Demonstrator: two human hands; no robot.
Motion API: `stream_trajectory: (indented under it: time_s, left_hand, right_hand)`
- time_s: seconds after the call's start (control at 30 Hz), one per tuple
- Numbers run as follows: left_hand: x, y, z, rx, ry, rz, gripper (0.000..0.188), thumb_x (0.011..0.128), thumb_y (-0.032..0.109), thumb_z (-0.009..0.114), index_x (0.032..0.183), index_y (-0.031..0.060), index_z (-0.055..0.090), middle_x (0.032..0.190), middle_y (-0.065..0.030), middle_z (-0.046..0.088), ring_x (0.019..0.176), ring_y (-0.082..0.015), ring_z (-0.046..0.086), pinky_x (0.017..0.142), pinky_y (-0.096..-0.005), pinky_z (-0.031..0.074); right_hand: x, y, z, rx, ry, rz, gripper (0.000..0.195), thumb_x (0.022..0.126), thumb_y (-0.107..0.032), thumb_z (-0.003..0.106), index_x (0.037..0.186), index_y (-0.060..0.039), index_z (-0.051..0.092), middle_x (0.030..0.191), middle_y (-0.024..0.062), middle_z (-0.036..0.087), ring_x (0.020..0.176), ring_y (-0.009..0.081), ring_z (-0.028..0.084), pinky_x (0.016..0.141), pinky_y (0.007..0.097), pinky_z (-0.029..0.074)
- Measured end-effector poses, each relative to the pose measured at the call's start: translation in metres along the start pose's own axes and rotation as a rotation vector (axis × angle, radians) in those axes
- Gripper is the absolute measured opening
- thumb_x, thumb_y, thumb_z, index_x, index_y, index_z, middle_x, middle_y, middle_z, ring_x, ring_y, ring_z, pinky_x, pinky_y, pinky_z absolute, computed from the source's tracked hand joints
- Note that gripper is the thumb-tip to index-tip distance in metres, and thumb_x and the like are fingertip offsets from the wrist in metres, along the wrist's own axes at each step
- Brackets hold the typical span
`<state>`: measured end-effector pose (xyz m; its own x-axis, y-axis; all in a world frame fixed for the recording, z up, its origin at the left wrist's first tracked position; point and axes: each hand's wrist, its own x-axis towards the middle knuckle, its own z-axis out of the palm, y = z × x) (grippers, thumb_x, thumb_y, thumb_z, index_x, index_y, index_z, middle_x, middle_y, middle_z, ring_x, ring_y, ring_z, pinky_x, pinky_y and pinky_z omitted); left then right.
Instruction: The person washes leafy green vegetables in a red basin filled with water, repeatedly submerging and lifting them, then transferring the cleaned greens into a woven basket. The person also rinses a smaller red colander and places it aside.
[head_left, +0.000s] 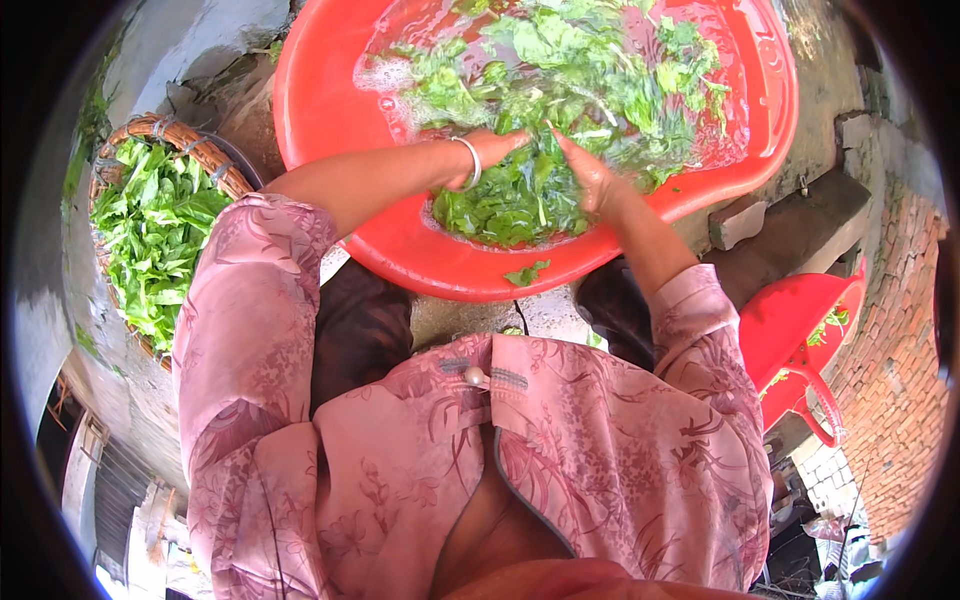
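Note:
A large red plastic tub (322, 82) holds water and many loose green leaves (540, 45). My left hand (495, 150), with a silver bangle (474, 163) at its wrist, reaches in from the left among the leaves. Opposite it, my right hand (590, 174) is wet and slants inward, its fingertips close to those of the left. A clump of leafy greens (517, 202) lies between and below both hands, at the tub's near side. Leaves and water partly hide the fingers, so whether they grip anything is unclear. One torn leaf (527, 274) rests on the near rim.
On the left stands a wicker basket (217, 161) heaped with leafy greens (154, 247). A red plastic basket (787, 315) with bits of greenery sits at the right, beside a concrete ledge (817, 210) and a loose brick (737, 223). Brick paving (892, 337) lies farther right.

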<state>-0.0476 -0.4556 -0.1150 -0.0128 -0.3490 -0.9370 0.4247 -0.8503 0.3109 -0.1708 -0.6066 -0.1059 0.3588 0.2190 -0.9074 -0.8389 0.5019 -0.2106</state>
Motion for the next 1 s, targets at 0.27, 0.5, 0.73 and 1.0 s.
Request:
stream_trajectory:
  time_s: [0.27,0.5,0.73,1.0]
  left_hand:
    - [-0.029,-0.014,0.0,0.088,0.162,0.205,0.102,0.08,0.071,0.063,0.15,0.0035,0.032,0.151,-0.0202,0.037,0.137,-0.0305,0.039,0.11,-0.0447,0.035]
    - [-0.077,0.01,-0.014,0.298,0.087,0.802,0.095,0.072,0.019,0.087,0.145,-0.0004,0.03,0.14,-0.017,0.046,0.125,-0.0207,0.05,0.104,-0.0326,0.046]
    - [-0.084,0.013,-0.029,0.133,0.053,0.989,0.058,0.07,0.012,0.083,0.122,0.0019,0.059,0.117,-0.0108,0.066,0.106,-0.0197,0.06,0.093,-0.0364,0.048]
    - [-0.047,-0.007,-0.032,-0.095,0.419,1.127,0.036,0.072,0.005,0.072,0.107,-0.0013,0.066,0.092,-0.0139,0.072,0.082,-0.0218,0.068,0.077,-0.0361,0.053]
  right_hand:
    - [-0.024,0.006,0.097,0.579,0.173,-0.211,0.081,0.093,-0.073,0.032,0.145,-0.011,0.039,0.146,0.02,0.043,0.129,0.0389,0.046,0.103,0.0606,0.039]
    - [-0.077,-0.011,0.126,0.531,0.138,-0.557,0.095,0.086,-0.08,0.038,0.152,-0.0135,0.027,0.153,0.014,0.033,0.138,0.0338,0.034,0.111,0.0617,0.022]
    - [-0.108,-0.007,0.152,0.493,-0.011,-0.785,0.094,0.09,-0.076,0.038,0.151,-0.0048,0.026,0.151,0.0129,0.037,0.134,0.0295,0.039,0.113,0.0474,0.028]
    - [-0.096,0.018,0.099,-0.271,0.608,-0.637,0.078,0.095,-0.064,0.046,0.122,0.0094,0.055,0.116,0.0231,0.062,0.104,0.029,0.062,0.088,0.0428,0.049]
